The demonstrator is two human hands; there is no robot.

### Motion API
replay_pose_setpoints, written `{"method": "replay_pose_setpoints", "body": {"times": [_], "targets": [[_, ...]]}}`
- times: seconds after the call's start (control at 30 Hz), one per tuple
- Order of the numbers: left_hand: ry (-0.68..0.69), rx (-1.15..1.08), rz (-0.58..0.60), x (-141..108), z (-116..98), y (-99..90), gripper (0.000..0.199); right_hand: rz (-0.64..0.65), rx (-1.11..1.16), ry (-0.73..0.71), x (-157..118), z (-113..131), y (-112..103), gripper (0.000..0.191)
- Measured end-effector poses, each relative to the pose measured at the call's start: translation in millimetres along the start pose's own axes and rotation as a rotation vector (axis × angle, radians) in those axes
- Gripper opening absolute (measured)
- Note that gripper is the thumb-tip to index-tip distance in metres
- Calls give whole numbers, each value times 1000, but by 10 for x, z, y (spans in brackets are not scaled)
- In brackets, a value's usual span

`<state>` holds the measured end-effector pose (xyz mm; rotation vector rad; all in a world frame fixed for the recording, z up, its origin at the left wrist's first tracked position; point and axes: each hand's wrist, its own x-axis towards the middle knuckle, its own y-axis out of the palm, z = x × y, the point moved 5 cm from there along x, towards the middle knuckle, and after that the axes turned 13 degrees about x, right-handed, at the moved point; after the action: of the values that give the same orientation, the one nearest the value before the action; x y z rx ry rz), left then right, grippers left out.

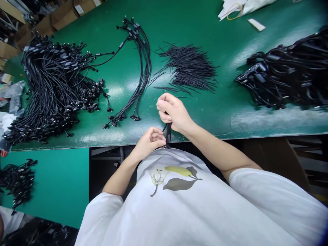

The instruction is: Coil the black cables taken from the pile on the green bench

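Close to my body at the table's front edge, a folded black cable (168, 132) hangs between my hands. My right hand (175, 112) is closed around its upper part, with thumb and fingertips pinched together. My left hand (150, 142) has curled fingers, and its thumb presses at the cable's lower end by the connectors. Whether a thin tie is between my right fingertips is too small to tell. Just beyond my right hand lies a pile of thin black ties (192, 66). A small group of black cables with connectors (143, 65) stretches along the table to its left.
A large heap of black cables (56, 82) covers the left side of the green table (164, 20). At the right lies a pile of bundled black cables (289, 71). White paper with a rubber band (237, 8) is at the back. More cables (19, 181) lie on a lower green surface.
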<state>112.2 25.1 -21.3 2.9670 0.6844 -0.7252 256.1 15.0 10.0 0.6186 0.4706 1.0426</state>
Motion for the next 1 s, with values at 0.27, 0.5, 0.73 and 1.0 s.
{"method": "replay_pose_setpoints", "body": {"times": [0.27, 0.5, 0.73, 1.0], "targets": [[150, -50, 184, 150, -207, 107, 47, 43, 86, 43, -76, 2, 127, 25], [26, -359, 150, 117, -193, 399, 44, 30, 109, 139, -47, 0, 55, 24], [-133, -448, 256, 160, -132, 354, 43, 13, 30, 107, -71, -15, -40, 23], [-206, -521, 234, 182, -48, 460, 39, -112, 97, 81, -73, -55, -218, 32]]}}
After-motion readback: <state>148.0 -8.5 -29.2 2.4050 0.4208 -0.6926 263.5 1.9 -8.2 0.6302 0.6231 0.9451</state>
